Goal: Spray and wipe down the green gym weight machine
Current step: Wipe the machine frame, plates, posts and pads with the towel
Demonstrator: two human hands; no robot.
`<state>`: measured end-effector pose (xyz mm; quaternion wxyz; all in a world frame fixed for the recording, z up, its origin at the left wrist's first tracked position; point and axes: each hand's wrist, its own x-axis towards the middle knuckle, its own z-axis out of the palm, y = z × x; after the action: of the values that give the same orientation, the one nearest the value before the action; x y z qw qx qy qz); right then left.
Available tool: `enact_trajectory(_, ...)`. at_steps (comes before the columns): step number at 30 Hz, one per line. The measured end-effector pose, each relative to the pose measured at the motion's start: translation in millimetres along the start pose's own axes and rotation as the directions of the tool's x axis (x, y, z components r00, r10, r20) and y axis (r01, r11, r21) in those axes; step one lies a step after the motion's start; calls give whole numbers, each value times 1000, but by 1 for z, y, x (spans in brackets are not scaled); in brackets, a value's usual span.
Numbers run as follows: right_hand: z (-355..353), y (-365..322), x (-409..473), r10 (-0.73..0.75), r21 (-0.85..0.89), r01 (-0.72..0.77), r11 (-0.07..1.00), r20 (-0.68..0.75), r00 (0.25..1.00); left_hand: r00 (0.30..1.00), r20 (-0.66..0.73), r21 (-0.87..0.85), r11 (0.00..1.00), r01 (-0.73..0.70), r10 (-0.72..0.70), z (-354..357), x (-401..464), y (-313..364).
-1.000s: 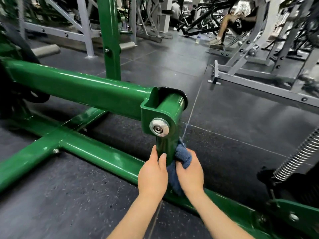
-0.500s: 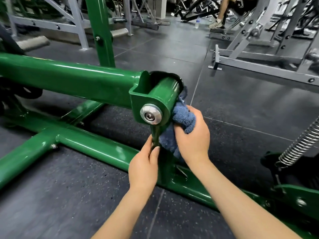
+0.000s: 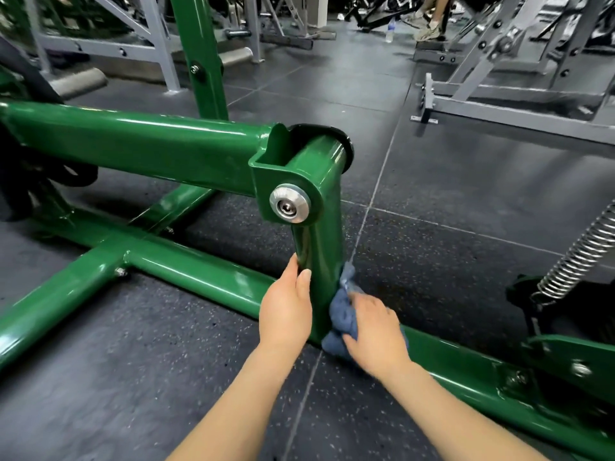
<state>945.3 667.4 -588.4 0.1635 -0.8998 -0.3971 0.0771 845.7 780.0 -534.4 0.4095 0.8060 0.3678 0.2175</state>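
- The green weight machine (image 3: 139,151) stands on the dark rubber floor (image 3: 449,261) and fills the left side and middle of the view.
- A thick green bar (image 3: 133,148) runs across to a joint with a round silver bolt (image 3: 289,207).
- A green post (image 3: 321,261) goes down from the joint to a low green floor bar (image 3: 199,271).
- The left hand (image 3: 286,307) rests on the left side of the post, low down. Its fingers are straight and point up, and its grip holds nothing.
- The right hand (image 3: 374,331) presses a bunched blue cloth (image 3: 342,317) against the right side of the post, near the bottom. Its grip is curled around the cloth.
- The right hand looks a little blurry.
- A silver spring (image 3: 585,247) is at the far right.
- Gray machine frames (image 3: 499,104) stand behind.
- A person's legs and shoes (image 3: 429,28) show far back.
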Motion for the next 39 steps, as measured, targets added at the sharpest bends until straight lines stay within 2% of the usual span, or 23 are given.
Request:
enact_trajectory(1,-1,6,-9,-40,-222,71,973,139,990,1000,18,19,1000,17,-17,1,-2,2)
enact_trajectory(3,-5,18,-20,-20,-434,154,887,297,955,994,79,44,996,76,-80,7,0,-2)
enact_trajectory(5,-16,25,-23,16,-486,94,869,217,976,977,154,97,986,133,-147,12,0,-7)
enact_trajectory(7,-23,23,-19,-35,-482,83,872,107,994,962,205,131,979,158,-183,16,-3,-11)
enact_trajectory(9,-19,10,-15,-153,-458,167,873,68,986,959,216,130,979,160,-185,20,-5,-12)
enact_trajectory(15,38,2,-17,-160,-456,152,877,21,987,970,178,136,980,143,-167,23,-3,-15)
enact_trajectory(21,35,5,-19,-155,-585,234,777,183,971,966,188,113,981,159,-178,23,-3,-18)
enact_trajectory(23,27,13,-21,-91,-589,183,787,183,979,957,210,80,979,186,-199,22,-5,-14)
enact_trajectory(27,12,36,-36,33,-604,94,791,196,980,913,306,72,963,261,-271,16,-10,-5)
enact_trajectory(30,8,28,-33,4,-530,78,844,151,988,869,372,154,945,288,-326,21,-13,-5)
enact_trajectory(33,14,9,-19,-109,-440,120,890,52,993,825,445,290,928,236,-349,31,-25,-6)
enact_trajectory(35,23,2,-20,-118,-377,147,915,99,988,787,515,352,921,167,-339,38,-35,-9)
enact_trajectory(39,26,25,-36,-125,-499,201,843,182,975,734,599,419,907,52,-319,52,-45,-25)
